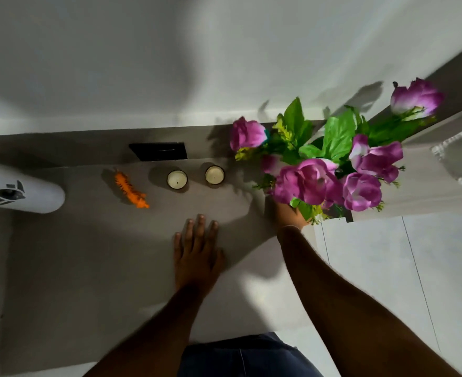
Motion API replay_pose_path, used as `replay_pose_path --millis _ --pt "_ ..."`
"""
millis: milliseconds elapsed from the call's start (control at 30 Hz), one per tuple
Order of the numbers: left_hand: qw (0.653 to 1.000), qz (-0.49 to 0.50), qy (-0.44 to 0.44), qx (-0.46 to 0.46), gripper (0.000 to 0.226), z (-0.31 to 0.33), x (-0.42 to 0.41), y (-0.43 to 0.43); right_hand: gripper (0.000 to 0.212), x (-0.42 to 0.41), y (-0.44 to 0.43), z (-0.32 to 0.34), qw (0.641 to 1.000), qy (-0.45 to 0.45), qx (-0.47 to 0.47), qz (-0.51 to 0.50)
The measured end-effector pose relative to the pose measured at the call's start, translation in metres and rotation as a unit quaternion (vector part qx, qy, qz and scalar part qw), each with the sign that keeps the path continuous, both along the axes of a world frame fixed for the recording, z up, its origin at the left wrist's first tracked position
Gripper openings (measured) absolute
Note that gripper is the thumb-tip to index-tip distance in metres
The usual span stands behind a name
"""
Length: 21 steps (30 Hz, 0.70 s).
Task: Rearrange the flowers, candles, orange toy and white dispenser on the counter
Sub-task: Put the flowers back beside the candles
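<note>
A bunch of purple flowers (317,180) with green leaves stands at the counter's right end. My right hand (289,213) is closed around its base, mostly hidden under the blooms. My left hand (197,251) lies flat on the grey counter (88,268), fingers spread, holding nothing. Two white candles in dark holders stand side by side behind it, one (177,179) on the left, the other (214,175) on the right. The orange toy (130,189) lies to their left. The white dispenser (20,191), with a black logo, is at the far left edge.
A black rectangular slot (159,151) sits in the raised back ledge behind the candles. A white wall rises behind the counter. Pale floor tiles (387,268) show past the counter's right edge, and a white towel (461,159) is at far right.
</note>
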<state>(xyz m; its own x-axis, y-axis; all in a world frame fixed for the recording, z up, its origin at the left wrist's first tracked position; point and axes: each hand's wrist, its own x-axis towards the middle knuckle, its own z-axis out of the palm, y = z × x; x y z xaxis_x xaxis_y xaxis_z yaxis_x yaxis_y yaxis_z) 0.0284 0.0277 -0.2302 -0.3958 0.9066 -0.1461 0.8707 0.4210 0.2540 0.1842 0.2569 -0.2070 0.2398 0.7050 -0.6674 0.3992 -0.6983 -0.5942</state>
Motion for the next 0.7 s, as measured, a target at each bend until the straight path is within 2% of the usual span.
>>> replay_pose_path --millis 67,100,200,367,433,500,700 --pt "1.000 0.008 -0.018 -0.006 0.075 0.000 0.002 0.000 0.057 -0.006 0.011 0.006 0.995 0.019 0.091 -0.045" --pt "1.000 0.004 -0.017 -0.005 0.075 0.003 0.003 0.001 0.060 -0.008 0.014 0.011 0.987 0.041 0.125 -0.095" --pt "1.000 0.009 -0.021 0.003 0.076 -0.001 0.001 0.001 0.062 -0.011 0.012 0.018 0.972 0.087 0.157 -0.150" --pt "0.999 0.014 -0.022 -0.024 0.078 0.001 0.002 0.002 0.038 0.000 0.008 0.013 0.980 0.095 0.151 -0.094" --pt "0.999 0.010 -0.020 -0.028 0.078 0.000 0.002 0.000 0.043 0.000 0.007 0.017 0.984 0.093 0.134 -0.069" --pt "1.000 0.009 -0.016 -0.016 0.077 0.000 0.000 0.000 0.046 -0.003 0.008 0.022 0.978 0.102 0.170 -0.072" --pt "0.999 0.015 -0.021 -0.023 0.077 0.007 0.001 0.003 0.036 -0.009 0.006 0.016 0.967 0.058 0.237 -0.073"
